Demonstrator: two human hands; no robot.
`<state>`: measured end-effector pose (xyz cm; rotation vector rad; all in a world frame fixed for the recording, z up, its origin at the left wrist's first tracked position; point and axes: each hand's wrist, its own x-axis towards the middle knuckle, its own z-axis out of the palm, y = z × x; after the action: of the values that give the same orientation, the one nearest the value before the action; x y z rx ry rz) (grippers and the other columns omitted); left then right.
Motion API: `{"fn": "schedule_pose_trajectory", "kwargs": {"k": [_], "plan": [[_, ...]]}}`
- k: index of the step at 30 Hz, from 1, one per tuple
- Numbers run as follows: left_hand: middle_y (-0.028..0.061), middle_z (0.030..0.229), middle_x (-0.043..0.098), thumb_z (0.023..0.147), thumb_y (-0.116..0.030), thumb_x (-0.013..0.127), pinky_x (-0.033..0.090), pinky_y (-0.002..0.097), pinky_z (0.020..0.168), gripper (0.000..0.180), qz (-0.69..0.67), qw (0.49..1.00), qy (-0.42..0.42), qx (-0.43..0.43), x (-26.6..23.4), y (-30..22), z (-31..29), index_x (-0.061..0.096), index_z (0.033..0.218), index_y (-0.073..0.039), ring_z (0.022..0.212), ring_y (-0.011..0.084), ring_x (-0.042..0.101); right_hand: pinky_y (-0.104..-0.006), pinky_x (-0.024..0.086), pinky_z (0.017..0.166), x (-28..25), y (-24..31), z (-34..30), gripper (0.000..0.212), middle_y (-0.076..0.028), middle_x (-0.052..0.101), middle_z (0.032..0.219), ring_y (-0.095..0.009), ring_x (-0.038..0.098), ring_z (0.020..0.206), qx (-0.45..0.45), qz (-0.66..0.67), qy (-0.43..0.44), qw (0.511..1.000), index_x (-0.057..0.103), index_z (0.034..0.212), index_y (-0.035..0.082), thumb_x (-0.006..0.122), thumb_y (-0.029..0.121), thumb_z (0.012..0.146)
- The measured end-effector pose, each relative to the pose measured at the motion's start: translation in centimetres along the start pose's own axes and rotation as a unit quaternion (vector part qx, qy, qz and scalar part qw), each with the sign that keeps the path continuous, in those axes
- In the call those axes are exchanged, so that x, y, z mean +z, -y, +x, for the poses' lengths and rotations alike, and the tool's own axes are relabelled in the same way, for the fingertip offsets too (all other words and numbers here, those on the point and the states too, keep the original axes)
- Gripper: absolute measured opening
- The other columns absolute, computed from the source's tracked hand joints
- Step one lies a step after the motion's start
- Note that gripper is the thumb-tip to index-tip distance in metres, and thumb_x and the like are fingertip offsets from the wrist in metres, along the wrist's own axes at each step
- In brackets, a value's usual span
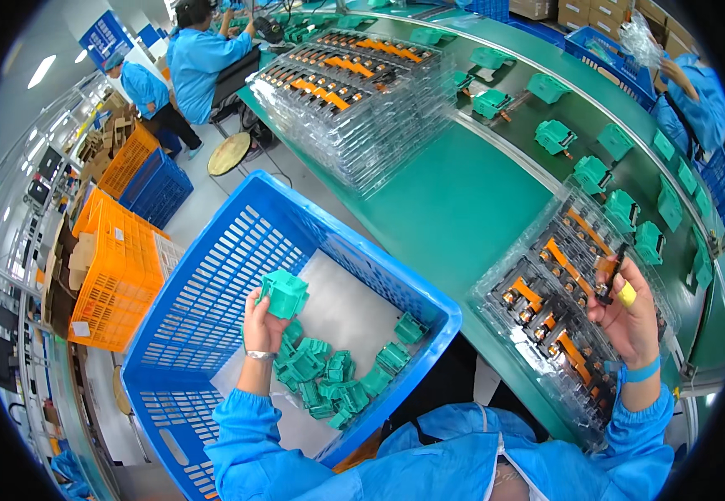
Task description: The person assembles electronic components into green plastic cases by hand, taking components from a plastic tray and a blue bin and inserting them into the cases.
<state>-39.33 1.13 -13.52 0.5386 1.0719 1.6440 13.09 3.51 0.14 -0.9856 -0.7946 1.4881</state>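
Over the blue crate (442, 316) my left hand (260, 330) is closed around a green plastic housing (285, 294), holding it by its left side. Several more green housings (329, 376) lie in a loose heap on the crate's pale lining below it. At the right, my right hand (636, 321) pinches a small black part with an orange flex strip (608, 272); a yellow cover sits on one finger. This hand is just above a clear plastic tray (496, 275) filled with rows of similar black and orange parts (556, 259).
A tall stack of clear trays (354, 108) stands on the green workbench (429, 196). Green housings (554, 136) sit along the conveyor belt (538, 117) beyond. Orange crates (120, 271) and a round stool (229, 154) are at the left. Co-workers in blue (199, 67) work farther off.
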Motion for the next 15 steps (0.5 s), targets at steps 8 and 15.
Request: {"fn": "schedule_pose_trajectory", "kwargs": {"k": [8,15], "plan": [[0.0097,0.107,0.057,0.079,-0.003,0.059,0.049,0.0360,0.079,0.045,0.091,0.970,0.206,-0.091,16.4,-1.4,-5.4,0.045,0.121,-0.006,0.095,0.0199,0.058,-0.0303,0.056,0.060,0.4,1.6,-1.8,0.016,-0.010,0.061,0.090,-0.020,0.064,0.066,0.002,0.011,0.040,0.999,0.054,0.094,0.000,0.061,0.009,0.083],[0.0094,0.122,0.050,0.085,-0.002,0.055,0.050,0.0392,0.086,0.047,0.026,0.904,0.281,-0.322,28.5,0.6,-11.3,0.037,0.128,-0.006,0.107,0.0241,0.055,-0.0254,0.046,0.079,-0.5,3.5,-5.4,0.016,-0.009,0.058,0.098,-0.014,0.056,0.090,-0.126,-0.123,0.081,0.981,0.061,0.092,-0.005,0.063,-0.004,0.077]]}}
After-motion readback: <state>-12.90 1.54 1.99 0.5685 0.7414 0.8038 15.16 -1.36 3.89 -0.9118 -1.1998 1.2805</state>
